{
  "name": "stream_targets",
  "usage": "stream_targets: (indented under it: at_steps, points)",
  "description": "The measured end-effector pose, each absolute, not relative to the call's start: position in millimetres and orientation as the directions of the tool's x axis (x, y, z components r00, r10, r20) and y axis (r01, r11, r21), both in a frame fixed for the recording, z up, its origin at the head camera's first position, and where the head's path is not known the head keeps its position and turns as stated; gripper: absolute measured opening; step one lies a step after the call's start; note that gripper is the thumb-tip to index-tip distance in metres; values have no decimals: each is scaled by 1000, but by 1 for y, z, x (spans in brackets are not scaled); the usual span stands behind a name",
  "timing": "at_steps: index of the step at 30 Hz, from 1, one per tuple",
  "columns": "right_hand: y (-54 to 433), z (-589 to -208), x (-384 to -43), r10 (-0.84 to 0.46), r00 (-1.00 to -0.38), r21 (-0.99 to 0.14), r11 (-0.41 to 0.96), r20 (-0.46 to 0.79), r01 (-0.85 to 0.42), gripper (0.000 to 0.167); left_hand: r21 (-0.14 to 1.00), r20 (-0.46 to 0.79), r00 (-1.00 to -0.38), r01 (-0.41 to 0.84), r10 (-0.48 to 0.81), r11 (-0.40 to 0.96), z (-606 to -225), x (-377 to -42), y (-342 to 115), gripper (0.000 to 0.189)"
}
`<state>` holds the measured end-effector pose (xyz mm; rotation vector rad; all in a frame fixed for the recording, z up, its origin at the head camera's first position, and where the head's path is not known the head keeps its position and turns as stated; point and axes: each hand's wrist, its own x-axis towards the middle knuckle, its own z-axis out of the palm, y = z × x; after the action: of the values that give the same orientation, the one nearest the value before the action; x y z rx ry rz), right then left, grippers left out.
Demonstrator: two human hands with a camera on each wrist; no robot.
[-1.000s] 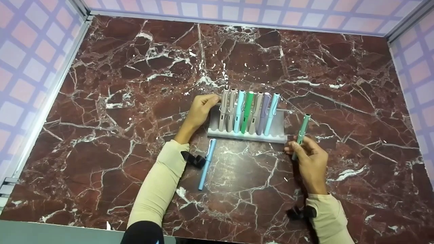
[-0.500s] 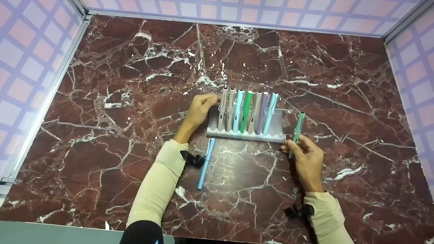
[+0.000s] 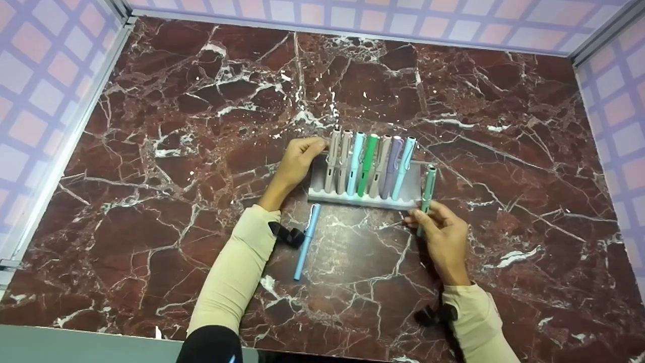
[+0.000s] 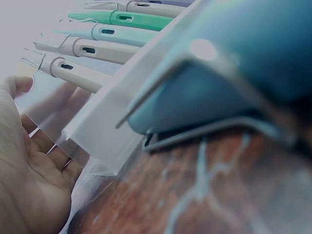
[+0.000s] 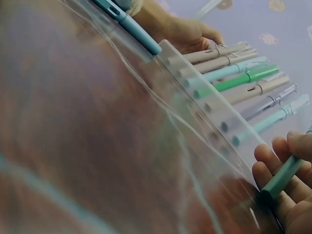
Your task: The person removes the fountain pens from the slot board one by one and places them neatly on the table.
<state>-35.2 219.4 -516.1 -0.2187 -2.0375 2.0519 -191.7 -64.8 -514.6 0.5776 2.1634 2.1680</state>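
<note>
A clear acrylic pen stand (image 3: 414, 177) holds several capped pens leaning in a row: taupe, light blue, bright green (image 3: 369, 164), purple. My left hand (image 3: 296, 164) grips the stand's left side; in the left wrist view the thumb is at its upper edge and the fingers show through the clear plate (image 4: 46, 109). My right hand (image 3: 446, 237) holds a muted green pen (image 3: 429, 184) upright between thumb and fingers, by its lower part, close to the stand's front right corner. A blue pen (image 3: 306, 247) lies on the table in front of the stand, beside my left wrist.
The dark red marbled table (image 3: 176, 242) runs to patterned panels (image 3: 393, 20) at the back and both sides. A black wrist camera (image 3: 288, 235) on my left sleeve is right against the lying blue pen. Free slots remain visible at the stand's right end.
My right hand has moved left with the muted green pen, from beside the stand to its front right corner. The left hand keeps its grip on the stand.
</note>
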Motion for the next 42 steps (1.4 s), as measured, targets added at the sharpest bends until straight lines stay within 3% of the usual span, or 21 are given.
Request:
stream_targets:
  at_steps: [42]
  points:
    - [132, -512, -56, 39, -998, -998, 38, 48, -47, 21, 971, 237, -930, 231, 280, -55, -516, -193, -64, 29]
